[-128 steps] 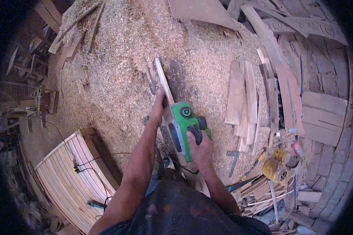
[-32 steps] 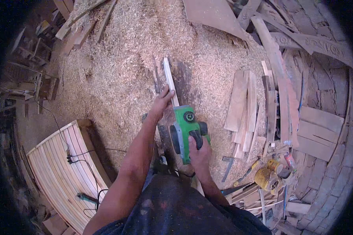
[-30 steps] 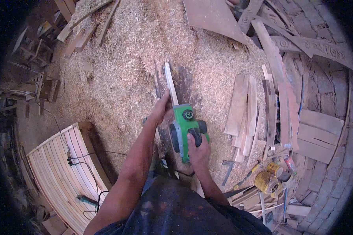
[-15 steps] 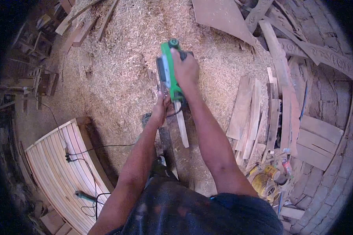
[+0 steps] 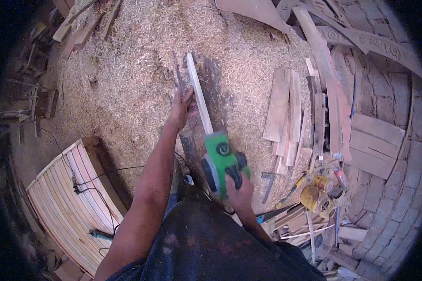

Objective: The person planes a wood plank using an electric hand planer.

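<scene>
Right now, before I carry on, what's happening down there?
A person grips a green power planer in the right hand, its front over the near part of a narrow pale wood strip. The left hand is open beside the strip; whether it touches is unclear. Wood shavings lie thick all around.

Right of the green planer [image 5: 216, 157], shavings-covered floor [image 5: 246, 107] leaves a hand room to pass, bounded farther right by loose boards [image 5: 277, 107] and a metal square [image 5: 268, 186]. Left of it, a black cable [image 5: 122, 169] crosses the gap before the slatted panel [image 5: 68, 187].
</scene>
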Motion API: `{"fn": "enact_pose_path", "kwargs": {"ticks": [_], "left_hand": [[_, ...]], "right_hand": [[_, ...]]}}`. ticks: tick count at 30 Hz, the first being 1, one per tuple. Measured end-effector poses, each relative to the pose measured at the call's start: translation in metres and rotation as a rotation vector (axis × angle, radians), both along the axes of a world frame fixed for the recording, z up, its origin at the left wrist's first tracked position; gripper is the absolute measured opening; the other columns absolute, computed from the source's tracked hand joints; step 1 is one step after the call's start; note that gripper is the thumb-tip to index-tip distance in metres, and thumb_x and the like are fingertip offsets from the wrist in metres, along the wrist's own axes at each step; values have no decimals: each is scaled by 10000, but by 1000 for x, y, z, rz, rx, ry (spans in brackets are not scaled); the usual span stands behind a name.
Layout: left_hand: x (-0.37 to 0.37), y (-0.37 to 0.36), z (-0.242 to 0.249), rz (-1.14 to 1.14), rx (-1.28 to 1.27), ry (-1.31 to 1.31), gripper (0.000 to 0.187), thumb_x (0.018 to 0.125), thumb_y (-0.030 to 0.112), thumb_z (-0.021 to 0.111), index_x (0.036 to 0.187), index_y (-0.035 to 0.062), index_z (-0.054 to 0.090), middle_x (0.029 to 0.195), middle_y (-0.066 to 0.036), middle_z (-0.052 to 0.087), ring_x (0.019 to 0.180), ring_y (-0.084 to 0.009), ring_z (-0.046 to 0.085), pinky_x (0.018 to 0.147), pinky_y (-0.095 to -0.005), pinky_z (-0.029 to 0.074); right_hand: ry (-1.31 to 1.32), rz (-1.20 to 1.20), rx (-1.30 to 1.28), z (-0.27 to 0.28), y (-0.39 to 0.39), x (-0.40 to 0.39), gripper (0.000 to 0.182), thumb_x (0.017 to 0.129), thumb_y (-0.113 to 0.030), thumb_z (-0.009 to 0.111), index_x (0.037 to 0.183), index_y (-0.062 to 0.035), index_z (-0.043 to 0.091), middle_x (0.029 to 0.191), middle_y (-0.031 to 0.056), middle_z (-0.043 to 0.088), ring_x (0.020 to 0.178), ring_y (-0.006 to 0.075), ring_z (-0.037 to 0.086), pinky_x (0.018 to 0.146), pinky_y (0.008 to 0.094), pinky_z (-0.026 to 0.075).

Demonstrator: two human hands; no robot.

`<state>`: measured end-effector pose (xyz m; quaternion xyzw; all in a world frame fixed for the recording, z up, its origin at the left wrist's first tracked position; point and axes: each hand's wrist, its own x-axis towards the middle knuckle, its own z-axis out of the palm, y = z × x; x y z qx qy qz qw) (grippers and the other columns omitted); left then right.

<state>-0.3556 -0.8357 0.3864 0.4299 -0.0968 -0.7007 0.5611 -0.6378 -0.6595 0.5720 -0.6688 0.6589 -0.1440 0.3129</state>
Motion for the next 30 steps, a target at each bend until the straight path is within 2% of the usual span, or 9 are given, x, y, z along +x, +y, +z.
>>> {"fn": "enact_pose_path", "kwargs": {"ticks": [4, 7, 14, 18, 21, 22, 25, 28, 30], "left_hand": [[-2, 0, -2, -4, 4, -20, 1006, 988, 885, 166, 1690, 190, 354, 1686, -37, 402, 1306, -273, 446, 1128, -484, 428], [0, -2, -5, -8, 23, 19, 1025, 981, 894, 166, 1691, 177, 348, 1727, -45, 357, 1361, -295, 424, 1154, -517, 402], [4, 3, 8, 2, 14, 101, 1011, 1000, 871, 183, 1686, 148, 350, 1749, -80, 312, 1537, -305, 315, 1224, -557, 308], [9, 4, -4, 23, 61, 270, 926, 1063, 777, 201, 1618, 81, 455, 1620, -102, 515, 1439, -269, 513, 1207, -472, 394], [6, 3, 21, 94, 42, 150, 894, 1067, 770, 219, 1587, 95, 491, 1538, -106, 595, 1346, -269, 597, 1177, -457, 433], [7, 5, 55, 116, 117, 103, 943, 1028, 825, 278, 1600, 100, 470, 1648, -109, 472, 1502, -278, 434, 1145, -472, 458], [5, 2, 12, 68, 56, 176, 979, 1019, 844, 223, 1606, 101, 473, 1536, -68, 588, 1353, -238, 560, 1152, -506, 419], [5, 4, -8, 48, 83, 153, 1069, 1010, 852, 259, 1648, -1, 347, 1678, -143, 416, 1558, -331, 353, 1185, -530, 413], [6, 3, -12, 77, 70, 200, 1094, 1005, 858, 267, 1641, -29, 341, 1673, -157, 419, 1559, -330, 347, 1187, -524, 413]], "right_hand": [[-21, -135, 111, -8, 15, -4, 514, 951, -463, 766, 1166, -4, 685, 916, 221, 745, 840, 445, 734, 762, 517, 569], [-23, -48, -86, -9, -14, 20, 364, 979, -334, 778, 1048, 6, 665, 687, 125, 652, 604, 253, 684, 586, 421, 526], [-60, -50, -82, -3, -100, 89, 438, 993, -429, 748, 1081, -6, 672, 794, 169, 692, 739, 342, 712, 693, 451, 542], [0, -40, -121, -4, -180, 152, 482, 987, -498, 724, 1089, -28, 705, 956, 212, 726, 863, 400, 717, 787, 475, 544], [-116, 29, -141, 0, -237, 194, 500, 978, -508, 720, 1081, -18, 729, 990, 259, 742, 925, 452, 728, 812, 496, 551], [-116, 26, -148, 0, -255, 212, 504, 975, -505, 722, 1077, -11, 735, 990, 272, 744, 947, 465, 730, 817, 500, 554], [-127, 68, -197, -15, -310, 258, 607, 961, -580, 693, 1057, 17, 744, 980, 289, 749, 980, 473, 734, 857, 527, 555], [-84, 78, -188, -9, -345, 294, 660, 953, -626, 666, 1044, 22, 752, 1016, 296, 756, 1020, 473, 731, 901, 536, 550], [-120, 96, -226, -11, -347, 290, 658, 952, -629, 666, 1032, 17, 757, 988, 282, 759, 986, 454, 739, 877, 525, 557]]}}
